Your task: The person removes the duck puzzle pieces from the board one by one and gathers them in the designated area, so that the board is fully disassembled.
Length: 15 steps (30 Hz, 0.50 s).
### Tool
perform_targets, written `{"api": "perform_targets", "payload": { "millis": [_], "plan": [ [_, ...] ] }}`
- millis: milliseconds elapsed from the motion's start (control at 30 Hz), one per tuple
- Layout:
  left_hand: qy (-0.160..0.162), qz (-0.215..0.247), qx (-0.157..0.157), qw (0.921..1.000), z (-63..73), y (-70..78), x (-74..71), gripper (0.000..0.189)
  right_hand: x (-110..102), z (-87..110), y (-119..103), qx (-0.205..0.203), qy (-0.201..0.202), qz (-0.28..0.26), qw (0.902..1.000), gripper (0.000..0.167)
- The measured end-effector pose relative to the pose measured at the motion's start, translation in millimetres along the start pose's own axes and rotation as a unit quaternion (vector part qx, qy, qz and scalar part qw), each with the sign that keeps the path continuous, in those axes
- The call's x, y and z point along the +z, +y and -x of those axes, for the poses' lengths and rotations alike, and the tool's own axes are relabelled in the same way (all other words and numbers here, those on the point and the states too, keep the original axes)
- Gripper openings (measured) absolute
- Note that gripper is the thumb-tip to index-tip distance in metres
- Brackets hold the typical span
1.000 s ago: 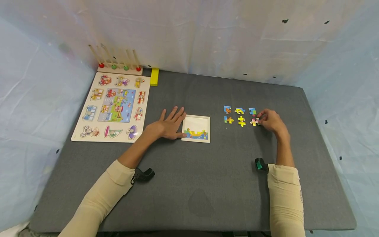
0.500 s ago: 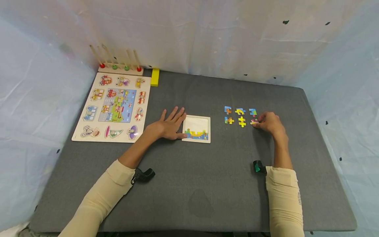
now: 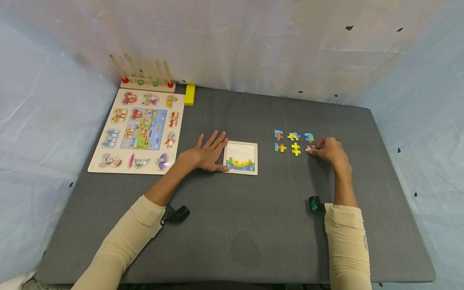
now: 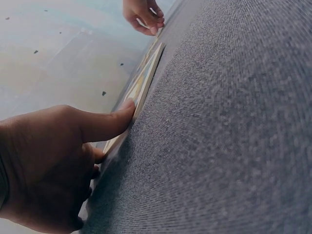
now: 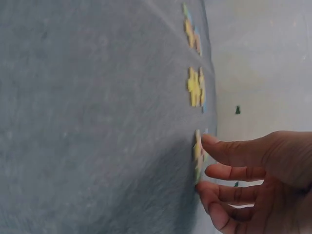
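Observation:
My left hand (image 3: 204, 155) lies spread on the table, fingers straight. Its thumb rests on the lower left corner of a small wooden puzzle tray (image 3: 240, 143), whose bottom row holds blue, green and yellow pieces. To the right, my right hand (image 3: 331, 151) pinches a pink and yellow puzzle piece (image 5: 198, 151) between thumb and fingertips, at table level. Beside it lie several loose puzzle pieces in two rows, among them a yellow piece (image 3: 296, 149), a blue and green piece (image 3: 309, 137) and an orange and yellow piece (image 3: 280, 147).
A large wooden picture board (image 3: 98, 161) lies at the left. Behind it stands a peg rack (image 3: 146, 84) with upright sticks and red and green beads. A yellow block (image 3: 189, 94) is at the table's back edge. Pale sheeting (image 3: 275, 48) hangs behind and beside the grey table (image 3: 253, 225).
My right hand has shifted slightly left and closed in on the pink and yellow piece, covering more of it. My left thumb has slid slightly down at the tray's corner.

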<state>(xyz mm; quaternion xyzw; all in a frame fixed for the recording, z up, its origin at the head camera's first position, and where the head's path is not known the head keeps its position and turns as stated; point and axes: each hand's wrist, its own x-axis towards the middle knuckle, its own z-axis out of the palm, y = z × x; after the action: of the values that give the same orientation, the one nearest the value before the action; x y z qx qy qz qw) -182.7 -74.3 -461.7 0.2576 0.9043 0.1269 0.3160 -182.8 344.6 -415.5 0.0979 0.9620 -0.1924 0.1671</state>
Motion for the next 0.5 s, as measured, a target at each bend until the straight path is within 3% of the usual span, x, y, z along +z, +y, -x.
{"api": "perform_targets", "payload": {
  "millis": [267, 500],
  "plan": [
    [-0.002, -0.011, 0.0, 0.9999, -1.2, -2.3, 0.9, 0.11, -8.4, 9.3, -27.3, -0.023, -0.002, 0.01, 0.9997, 0.055],
    [-0.008, -0.01, 0.003, 0.9999, -2.0, -3.9, 0.4, 0.113, -16.8, 20.6, -54.9, -0.085, -0.011, 0.009, 0.9963, 0.057]
  ]
}}
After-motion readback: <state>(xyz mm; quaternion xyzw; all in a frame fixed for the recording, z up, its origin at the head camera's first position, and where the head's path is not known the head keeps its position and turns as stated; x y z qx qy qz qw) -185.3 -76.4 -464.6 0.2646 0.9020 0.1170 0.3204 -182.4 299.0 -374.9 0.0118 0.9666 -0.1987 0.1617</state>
